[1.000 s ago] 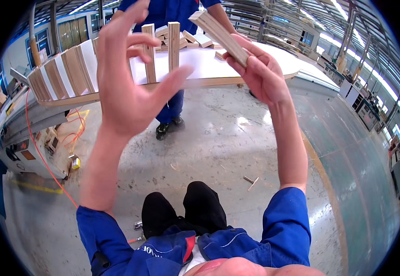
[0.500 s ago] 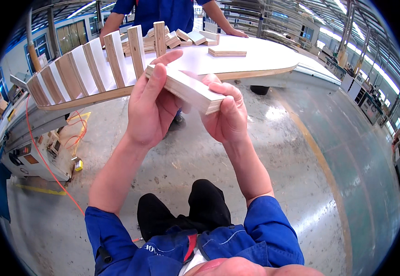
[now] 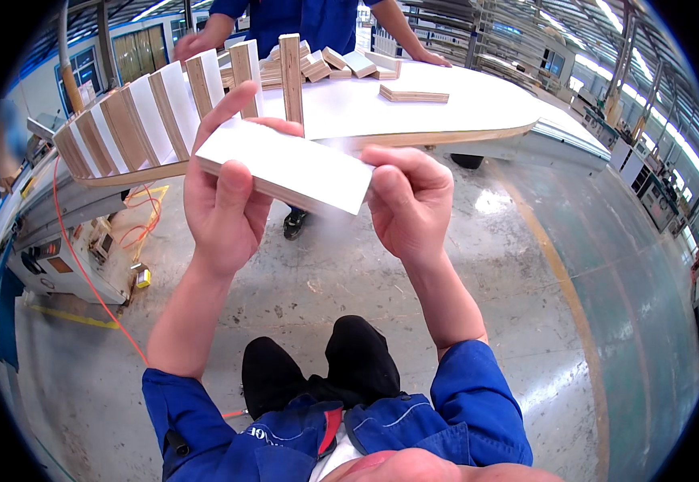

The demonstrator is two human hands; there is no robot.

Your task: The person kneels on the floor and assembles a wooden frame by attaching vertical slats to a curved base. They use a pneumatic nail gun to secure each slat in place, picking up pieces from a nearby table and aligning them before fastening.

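Between my hands is a white-faced plywood block [image 3: 289,167], held up in front of the table edge with its broad white face showing and layered wood along its near side. My left hand [image 3: 222,217] grips the left end, thumb on the near edge and fingers behind. At the other end, the thumb and fingers of my right hand [image 3: 415,201] pinch the corner. Just beyond, a row of upright plywood pieces [image 3: 128,124] with white faces stands along the left edge of the white tabletop [image 3: 478,112]. One separate upright piece [image 3: 291,80] stands right of them.
A co-worker in blue [image 3: 301,28] stands across the table, one hand resting on it. Loose plywood blocks [image 3: 337,63] lie heaped before them, and a single flat block [image 3: 414,94] lies to the right. An orange hose [image 3: 84,265] runs past a machine [image 3: 84,261] at left.
The block has turned so its broad white face shows, and its left end has moved left with my left hand. My right hand has shifted slightly right. The co-worker's hand at left has lifted.
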